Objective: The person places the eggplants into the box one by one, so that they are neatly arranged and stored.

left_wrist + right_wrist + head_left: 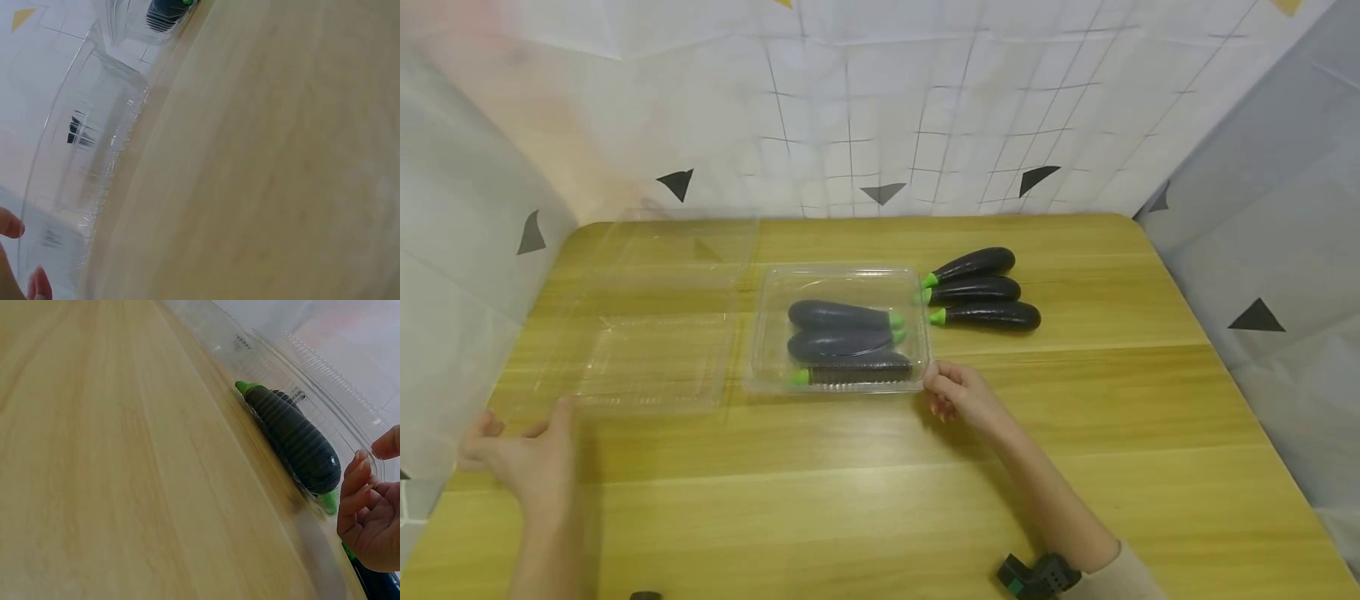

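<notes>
Head view: right hand (pixel 961 396) pinches a clear box (pixel 771 333) of dark, green-tipped eggplants (pixel 838 316), left hand (pixel 529 454) spread and empty

Spread fingers of the left hand (pixel 7 276) reach the rim of a clear plastic container (pixel 111 164) that stretches away from them, a second clear container (pixel 132 26) with a dark, green-tipped object (pixel 165 14) farthest from the hand, beside the wooden table (pixel 250 156) and whitish backdrop (pixel 31 87).
</notes>
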Available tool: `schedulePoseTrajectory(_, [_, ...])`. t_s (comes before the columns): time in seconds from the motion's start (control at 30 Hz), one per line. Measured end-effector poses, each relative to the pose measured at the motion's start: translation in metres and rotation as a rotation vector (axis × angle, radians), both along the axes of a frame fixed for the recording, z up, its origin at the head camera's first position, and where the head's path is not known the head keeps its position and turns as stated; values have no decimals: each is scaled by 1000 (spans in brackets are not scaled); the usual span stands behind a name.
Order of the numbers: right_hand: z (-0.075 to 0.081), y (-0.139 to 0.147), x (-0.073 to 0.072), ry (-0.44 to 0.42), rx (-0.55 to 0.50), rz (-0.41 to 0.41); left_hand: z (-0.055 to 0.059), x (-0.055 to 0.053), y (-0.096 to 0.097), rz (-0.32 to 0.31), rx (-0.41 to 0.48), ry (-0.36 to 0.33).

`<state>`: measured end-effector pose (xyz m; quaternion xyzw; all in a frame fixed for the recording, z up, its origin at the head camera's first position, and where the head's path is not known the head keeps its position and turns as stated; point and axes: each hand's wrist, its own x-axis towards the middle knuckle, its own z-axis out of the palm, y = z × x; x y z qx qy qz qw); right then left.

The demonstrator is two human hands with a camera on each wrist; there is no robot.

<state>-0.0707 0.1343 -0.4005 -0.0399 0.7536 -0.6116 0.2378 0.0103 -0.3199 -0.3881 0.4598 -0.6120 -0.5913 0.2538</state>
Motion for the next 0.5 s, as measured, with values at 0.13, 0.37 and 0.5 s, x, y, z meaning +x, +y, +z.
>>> schedulePoseTrajectory(0.13, [-1, 1, -1, 0, -3, 4, 1, 1, -2, -3, 159, 53])
schedulePoseTrajectory(0.37, [0, 2, -1, 9, 15, 3, 1, 3, -4, 2, 391, 84])
schedulePoseTrajectory(0.5, [2, 2, -2, 13, 18, -4, 2, 2, -4, -6, 415, 111])
